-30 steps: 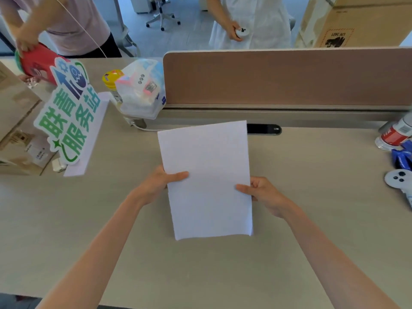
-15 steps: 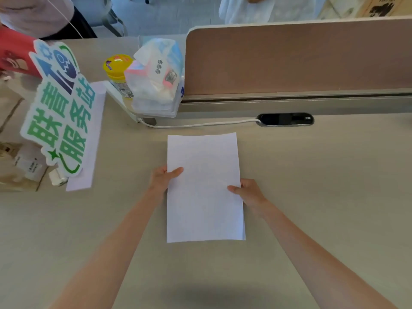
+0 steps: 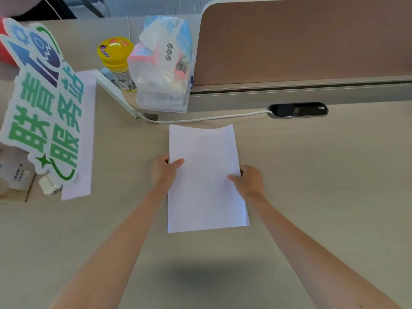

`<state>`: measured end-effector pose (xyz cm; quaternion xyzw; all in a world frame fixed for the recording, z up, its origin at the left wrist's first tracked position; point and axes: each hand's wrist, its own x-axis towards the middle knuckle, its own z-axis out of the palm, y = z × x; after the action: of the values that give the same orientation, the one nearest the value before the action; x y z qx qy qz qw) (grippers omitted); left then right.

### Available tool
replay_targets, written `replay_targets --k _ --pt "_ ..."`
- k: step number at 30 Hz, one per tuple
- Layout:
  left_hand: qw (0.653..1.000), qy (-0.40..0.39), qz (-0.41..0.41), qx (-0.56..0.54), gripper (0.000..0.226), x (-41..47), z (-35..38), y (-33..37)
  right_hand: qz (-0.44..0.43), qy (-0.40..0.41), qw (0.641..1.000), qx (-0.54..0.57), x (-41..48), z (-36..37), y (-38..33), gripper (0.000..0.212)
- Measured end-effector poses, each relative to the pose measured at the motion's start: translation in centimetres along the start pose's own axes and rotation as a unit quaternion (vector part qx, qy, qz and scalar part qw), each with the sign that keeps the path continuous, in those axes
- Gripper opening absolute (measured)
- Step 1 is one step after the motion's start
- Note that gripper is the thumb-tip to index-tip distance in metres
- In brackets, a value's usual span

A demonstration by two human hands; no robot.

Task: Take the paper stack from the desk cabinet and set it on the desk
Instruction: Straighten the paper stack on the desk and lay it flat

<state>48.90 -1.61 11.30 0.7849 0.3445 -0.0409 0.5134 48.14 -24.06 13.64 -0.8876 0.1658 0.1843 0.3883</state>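
While the left hand is clasped on the left long edge of the paper stack, thumb laid over the top sheet and fingers tucked beneath, the right hand is closed on the opposite long edge in the same way. The paper stack is held between both hands over the pale desk, its near end low against the surface; whether it rests fully on the desk cannot be told. Beyond the far end of the paper stack a white cable is run to a dark oval grommet, set at the foot of a brown partition. Beyond and to the left of the paper stack a clear plastic bag is seen, touching a yellow-lidded jar. Well to the left of the paper stack a green and blue lettered sign is propped.
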Motion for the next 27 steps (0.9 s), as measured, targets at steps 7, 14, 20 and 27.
replay_targets --k 7,14,20,27 --pt "0.997 0.024 0.026 0.075 0.035 -0.3 -0.1 -0.1 0.005 0.049 0.999 -0.018 0.2 1.1 0.4 0.033" --pt "0.991 0.052 0.073 0.101 0.059 -0.5 -0.3 -0.2 0.024 0.1 0.994 -0.031 -0.1 1.5 0.5 0.047" --pt "0.999 -0.001 0.032 0.009 0.06 -2.7 -2.1 -1.6 0.025 0.072 0.99 0.12 -1.5 0.4 2.4 0.047" --pt "0.875 -0.02 0.35 0.335 0.056 -9.5 -1.1 -4.7 -0.276 0.095 0.925 -0.245 -5.3 1.2 5.7 0.058"
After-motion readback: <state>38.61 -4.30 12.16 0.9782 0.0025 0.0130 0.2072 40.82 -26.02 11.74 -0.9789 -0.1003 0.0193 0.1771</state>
